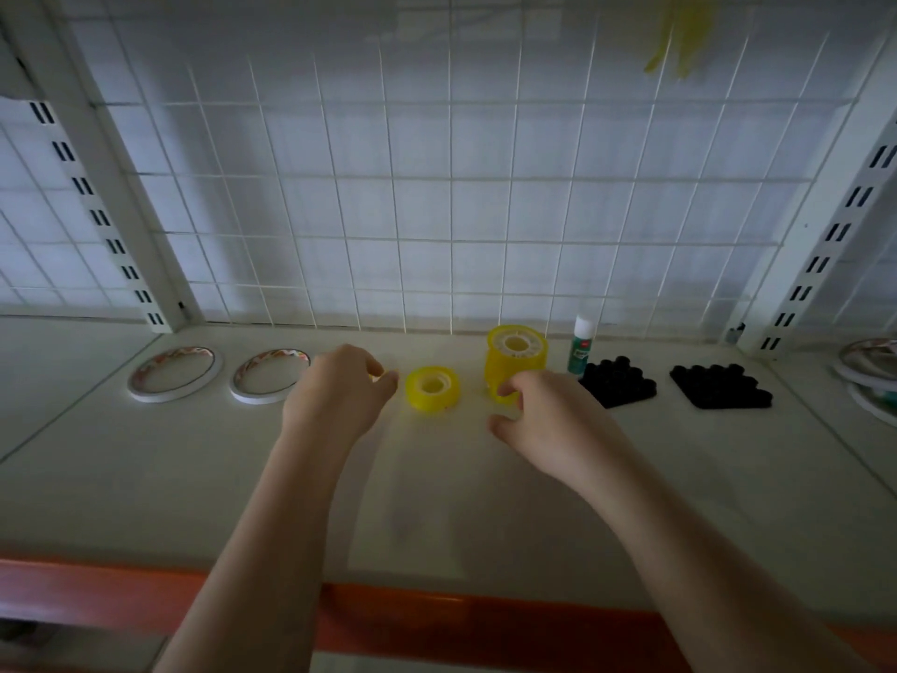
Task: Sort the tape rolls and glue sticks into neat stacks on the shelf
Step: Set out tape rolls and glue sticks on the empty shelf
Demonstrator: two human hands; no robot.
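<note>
Head view: the glue stick (580, 345), upright at about 1 o'clock from centre, has a green label whose writing is too small to read. The left hand (340, 388) has its fingers curled; a sliver of yellow shows at its fingertips, but what it holds I cannot tell. The right hand (543, 415) curls round the foot of the yellow tape stack (515, 361), fingers touching it. One single yellow roll (432, 388) lies flat between the hands. Two white flat tape rolls (174, 374) lie at 9 o'clock, and two black clusters (617, 383) at 3 o'clock, on the shelf (437, 502).
</note>
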